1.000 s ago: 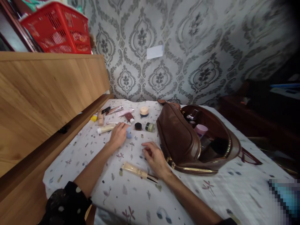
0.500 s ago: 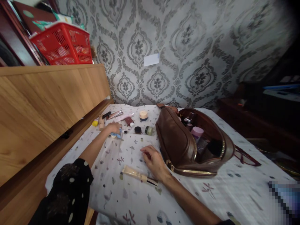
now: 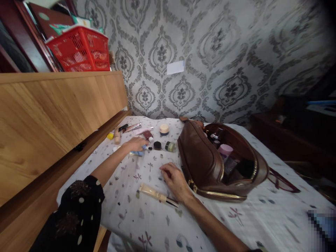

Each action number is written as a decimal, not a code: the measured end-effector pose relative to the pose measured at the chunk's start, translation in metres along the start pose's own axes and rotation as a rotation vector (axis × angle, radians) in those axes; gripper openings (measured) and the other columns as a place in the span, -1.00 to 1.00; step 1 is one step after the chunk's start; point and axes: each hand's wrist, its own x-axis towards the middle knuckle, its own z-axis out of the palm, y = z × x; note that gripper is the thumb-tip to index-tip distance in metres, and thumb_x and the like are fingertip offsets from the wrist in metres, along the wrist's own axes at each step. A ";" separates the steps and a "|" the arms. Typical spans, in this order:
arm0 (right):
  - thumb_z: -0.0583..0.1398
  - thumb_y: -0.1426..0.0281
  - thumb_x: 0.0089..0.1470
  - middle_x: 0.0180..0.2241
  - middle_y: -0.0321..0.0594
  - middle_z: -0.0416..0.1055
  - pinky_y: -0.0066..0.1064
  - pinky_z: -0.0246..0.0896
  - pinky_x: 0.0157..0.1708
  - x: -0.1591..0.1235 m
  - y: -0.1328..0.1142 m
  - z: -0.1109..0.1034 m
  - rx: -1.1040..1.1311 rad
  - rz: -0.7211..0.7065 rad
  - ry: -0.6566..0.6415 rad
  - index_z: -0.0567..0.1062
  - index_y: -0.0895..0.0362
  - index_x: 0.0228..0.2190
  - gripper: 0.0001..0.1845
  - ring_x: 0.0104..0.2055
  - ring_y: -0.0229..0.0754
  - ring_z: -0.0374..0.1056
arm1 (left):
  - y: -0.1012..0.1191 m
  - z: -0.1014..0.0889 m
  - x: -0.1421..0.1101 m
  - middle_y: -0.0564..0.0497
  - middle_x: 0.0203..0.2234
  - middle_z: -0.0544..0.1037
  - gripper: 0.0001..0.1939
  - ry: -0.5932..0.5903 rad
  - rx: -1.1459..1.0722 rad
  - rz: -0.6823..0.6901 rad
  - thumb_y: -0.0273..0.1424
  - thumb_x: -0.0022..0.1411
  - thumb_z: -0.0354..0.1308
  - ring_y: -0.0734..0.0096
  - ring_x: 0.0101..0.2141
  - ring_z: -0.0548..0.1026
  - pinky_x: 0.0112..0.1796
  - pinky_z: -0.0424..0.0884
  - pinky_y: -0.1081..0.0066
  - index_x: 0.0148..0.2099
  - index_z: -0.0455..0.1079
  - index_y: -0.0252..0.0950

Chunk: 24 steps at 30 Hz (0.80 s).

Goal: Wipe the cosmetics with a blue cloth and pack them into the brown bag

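My left hand [image 3: 137, 144] reaches to the far left of the cloth, fingers closed down on a light blue tube [image 3: 138, 153]; a small black-tipped piece [image 3: 148, 148] sticks out beside them. The fingertips are partly hidden. My right hand [image 3: 173, 179] rests on the cloth, fingers loosely bent and holding nothing. Just left of it lies a beige squeeze tube [image 3: 153, 193] with a gold and dark end. Close to its right stands a brown cosmetic bag [image 3: 202, 157], unzipped, with a pink-lidded jar [image 3: 225, 149] inside.
Beyond my left hand are a black-lidded jar [image 3: 157, 145], a green jar [image 3: 170, 146], a cream-lidded jar [image 3: 164, 129], a maroon tube [image 3: 147, 135] and a beige bottle [image 3: 117, 137]. Glasses [image 3: 283, 181] lie right of the bag. A wooden cabinet [image 3: 63, 115] borders the left, topped by a red basket [image 3: 81, 49].
My left hand has shifted a little to the right, and the blue tube and black-tipped piece have moved with it. My right hand stays in place. The view has turned slightly left.
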 end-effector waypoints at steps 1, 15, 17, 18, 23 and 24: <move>0.09 0.50 0.10 -0.35 -0.14 0.46 -0.29 0.35 -0.31 0.000 0.000 0.000 0.003 0.002 -0.002 0.54 0.16 -0.31 -0.78 -0.39 -0.16 0.39 | 0.008 0.001 -0.004 -0.11 0.00 0.54 -0.58 0.026 0.004 0.021 -0.51 0.16 0.12 0.08 0.02 0.49 -0.08 0.42 0.29 0.08 0.43 -0.17; 0.07 0.50 0.12 -0.22 -0.09 0.44 -0.30 0.36 -0.28 0.000 0.001 0.001 0.010 0.056 -0.016 0.52 0.19 -0.14 -0.69 -0.33 -0.16 0.42 | 0.040 0.015 -0.049 -0.01 0.03 0.56 -0.40 0.195 -0.340 0.071 -0.55 0.26 -0.04 0.31 -0.16 0.56 -0.12 0.44 0.42 0.33 0.24 -0.18; 0.08 0.51 0.11 -0.22 -0.11 0.45 -0.31 0.36 -0.27 0.000 0.003 0.001 0.020 0.059 -0.003 0.52 0.17 -0.14 -0.70 -0.33 -0.16 0.42 | 0.028 0.016 -0.052 0.02 -0.04 0.59 -0.43 0.283 -0.456 -0.002 -0.55 0.23 -0.05 0.36 -0.27 0.56 -0.20 0.44 0.44 0.26 0.32 -0.21; 0.09 0.51 0.11 -0.21 -0.11 0.45 -0.32 0.36 -0.27 0.000 0.004 0.002 0.026 0.061 0.002 0.52 0.17 -0.14 -0.70 -0.33 -0.17 0.42 | 0.023 0.019 -0.053 0.02 -0.09 0.61 -0.46 0.335 -0.488 -0.044 -0.56 0.21 -0.05 0.36 -0.29 0.55 -0.21 0.45 0.44 0.22 0.37 -0.23; 0.09 0.50 0.12 -0.19 -0.12 0.43 -0.35 0.35 -0.31 0.000 0.007 0.004 0.051 0.067 0.013 0.52 0.14 -0.17 -0.72 -0.36 -0.21 0.40 | 0.013 0.035 -0.056 -0.03 -0.06 0.60 -0.47 0.429 -0.458 -0.115 -0.60 0.16 -0.04 0.24 -0.08 0.54 -0.02 0.43 0.32 0.16 0.41 -0.29; 0.09 0.49 0.12 -0.20 -0.13 0.43 -0.35 0.35 -0.31 -0.001 0.007 0.004 0.052 0.067 0.016 0.52 0.13 -0.18 -0.73 -0.36 -0.21 0.40 | 0.015 0.038 -0.057 -0.04 0.00 0.58 -0.46 0.413 -0.424 -0.104 -0.60 0.17 -0.03 0.21 -0.01 0.52 0.02 0.41 0.30 0.19 0.39 -0.28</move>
